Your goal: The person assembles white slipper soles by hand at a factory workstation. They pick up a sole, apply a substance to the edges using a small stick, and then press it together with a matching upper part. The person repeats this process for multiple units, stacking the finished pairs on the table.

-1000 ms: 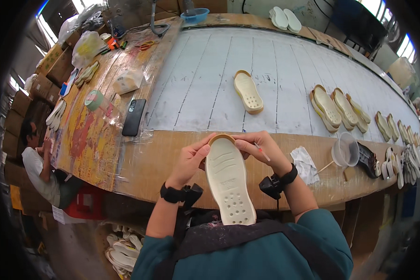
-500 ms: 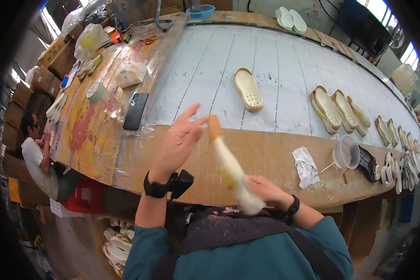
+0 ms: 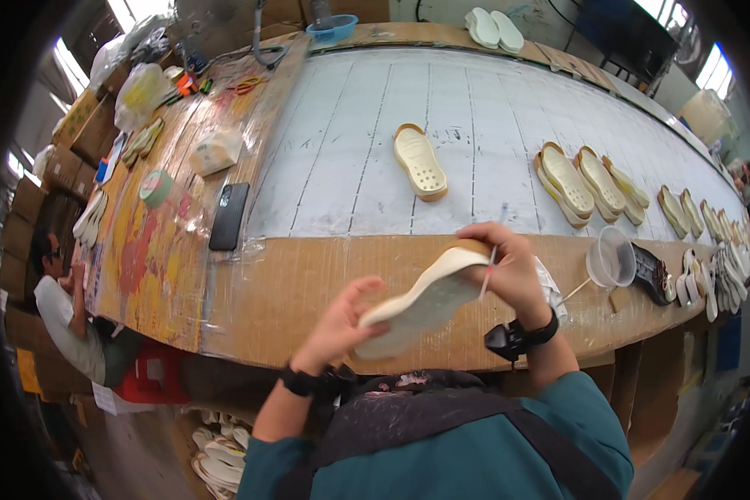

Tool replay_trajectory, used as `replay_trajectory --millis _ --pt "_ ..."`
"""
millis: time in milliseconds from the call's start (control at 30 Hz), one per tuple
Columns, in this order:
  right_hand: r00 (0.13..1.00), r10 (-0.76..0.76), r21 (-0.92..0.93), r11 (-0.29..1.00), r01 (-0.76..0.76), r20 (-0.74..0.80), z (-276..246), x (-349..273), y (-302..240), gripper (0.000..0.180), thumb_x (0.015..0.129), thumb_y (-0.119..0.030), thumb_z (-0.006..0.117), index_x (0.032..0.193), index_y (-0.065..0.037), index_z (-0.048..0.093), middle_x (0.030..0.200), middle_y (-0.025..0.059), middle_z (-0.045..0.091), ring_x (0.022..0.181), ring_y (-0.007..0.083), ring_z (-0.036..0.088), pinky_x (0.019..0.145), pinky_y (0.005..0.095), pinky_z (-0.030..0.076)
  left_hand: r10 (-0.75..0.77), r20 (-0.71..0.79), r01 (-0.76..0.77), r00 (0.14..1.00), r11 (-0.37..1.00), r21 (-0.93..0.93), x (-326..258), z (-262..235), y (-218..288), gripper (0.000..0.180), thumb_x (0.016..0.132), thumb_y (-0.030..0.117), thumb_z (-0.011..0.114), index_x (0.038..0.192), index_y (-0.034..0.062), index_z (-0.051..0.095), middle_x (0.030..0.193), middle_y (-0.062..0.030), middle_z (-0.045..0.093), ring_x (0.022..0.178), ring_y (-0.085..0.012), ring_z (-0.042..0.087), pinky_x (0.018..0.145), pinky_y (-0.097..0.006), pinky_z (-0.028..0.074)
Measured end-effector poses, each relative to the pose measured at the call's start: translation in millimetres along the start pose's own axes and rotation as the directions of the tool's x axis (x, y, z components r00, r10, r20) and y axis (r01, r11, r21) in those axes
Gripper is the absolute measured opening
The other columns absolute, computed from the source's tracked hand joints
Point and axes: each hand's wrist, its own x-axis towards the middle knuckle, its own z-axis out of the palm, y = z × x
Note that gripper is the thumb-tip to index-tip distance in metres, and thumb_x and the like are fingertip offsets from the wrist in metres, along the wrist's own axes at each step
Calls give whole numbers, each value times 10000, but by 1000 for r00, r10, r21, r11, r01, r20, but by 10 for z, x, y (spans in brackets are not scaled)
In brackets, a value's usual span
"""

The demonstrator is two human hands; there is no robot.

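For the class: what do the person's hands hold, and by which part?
A cream shoe sole: left hand at its lower end, right hand at its upper end.

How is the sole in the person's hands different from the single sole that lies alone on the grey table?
The held sole is in the air, tilted on edge between the left hand and right hand; the lone sole lies flat on the table, untouched. The held one shows a plain side; the lone one shows holes and a tan rim. Both are cream.

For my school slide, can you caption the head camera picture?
Both hands, left hand and right hand, hold a cream shoe sole over a workbench.
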Motion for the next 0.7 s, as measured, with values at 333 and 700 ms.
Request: replay_trajectory --millis 333,700 --pt "986 -114 81 991 105 121 338 140 173 354 780 -187 613 1096 -43 544 916 91 625 849 133 580 746 253 454 -7 -174 56 985 958 280 -72 127 -496 310 802 43 550 1104 -4 498 1009 -78 570 927 -114 509 803 -253 409" --pt "870 83 -271 932 -240 -486 -34 1759 2353 353 727 -134 572 1037 30 531 778 122 605 685 197 566 593 288 437 329 -117 -41 937 437 898 26 -168 -743 394 776 117 582 1132 -17 481 1150 -206 447 1080 -285 421 899 -339 354"
